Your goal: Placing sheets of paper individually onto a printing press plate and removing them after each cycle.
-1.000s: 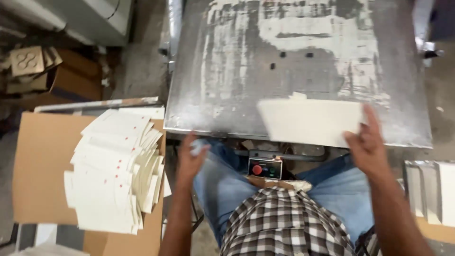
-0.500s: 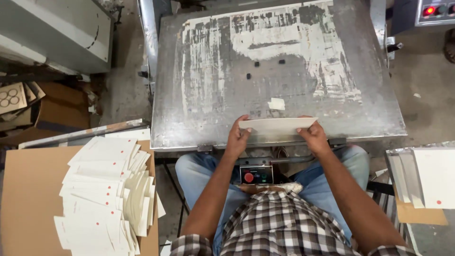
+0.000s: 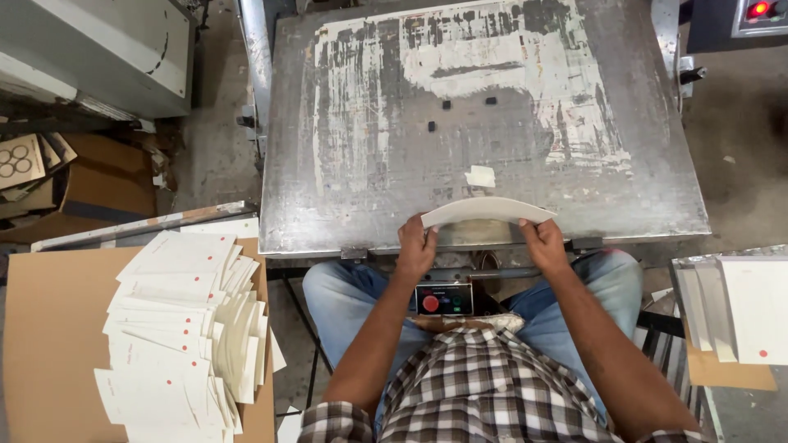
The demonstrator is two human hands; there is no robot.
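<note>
A cream card sheet [image 3: 486, 210] is bowed upward in an arch over the near edge of a worn grey metal plate [image 3: 345, 164]. My left hand [image 3: 417, 248] grips the sheet's left end and my right hand [image 3: 542, 244] grips its right end. Both hands sit at the plate's front rim, above my knees. A small scrap of cream paper [image 3: 480, 175] lies on the plate just beyond the sheet.
A fanned pile of cream cards with red dots [image 3: 185, 328] lies on a brown cardboard board [image 3: 49, 328] at my left. More cards stand stacked at the right [image 3: 743, 308]. A control box with a red button [image 3: 443, 299] hangs under the plate. Three small black stops [image 3: 447, 104] dot the plate.
A second ago my right hand lay on a flat sheet on the plate and my left hand was low. Both hands now hold the sheet by its ends, bent upward at the near edge.
</note>
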